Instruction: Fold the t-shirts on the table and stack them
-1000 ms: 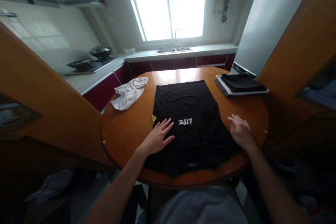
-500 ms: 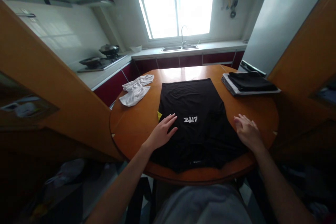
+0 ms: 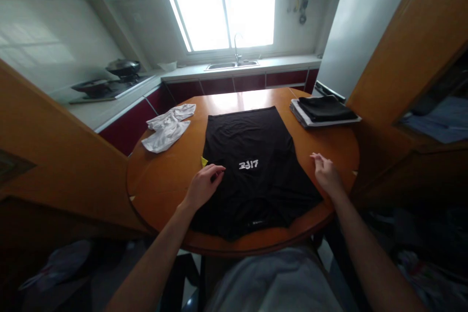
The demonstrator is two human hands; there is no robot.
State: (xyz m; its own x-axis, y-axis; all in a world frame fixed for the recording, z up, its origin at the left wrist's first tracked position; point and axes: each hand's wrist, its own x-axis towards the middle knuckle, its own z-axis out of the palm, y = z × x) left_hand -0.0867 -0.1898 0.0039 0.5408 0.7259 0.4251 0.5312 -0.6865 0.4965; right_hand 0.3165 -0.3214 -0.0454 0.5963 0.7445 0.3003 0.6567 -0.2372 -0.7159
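Observation:
A black T-shirt (image 3: 252, 131) lies spread flat, its collar towards me and white lettering on its middle. My left hand (image 3: 204, 186) is over its left side, fingers bent and the thumb a little apart, holding nothing. Close by, a small yellow piece (image 3: 204, 161) sticks out at the shirt's left edge. Off the shirt's right edge is my right hand (image 3: 328, 175), its fingertips drawn together above the wood, with nothing visible in them.
The oval wooden table (image 3: 164, 175) bears a crumpled white garment (image 3: 166, 136) at left and a stack of folded dark and white clothes (image 3: 325, 109) at right. Behind are a sink (image 3: 232, 65), a stove with pans (image 3: 122, 68) and a fridge (image 3: 356, 24).
Both hands have curled their fingers: the left was spread flat on the shirt, the right was by its right edge and is now farther from it. The view has shifted right.

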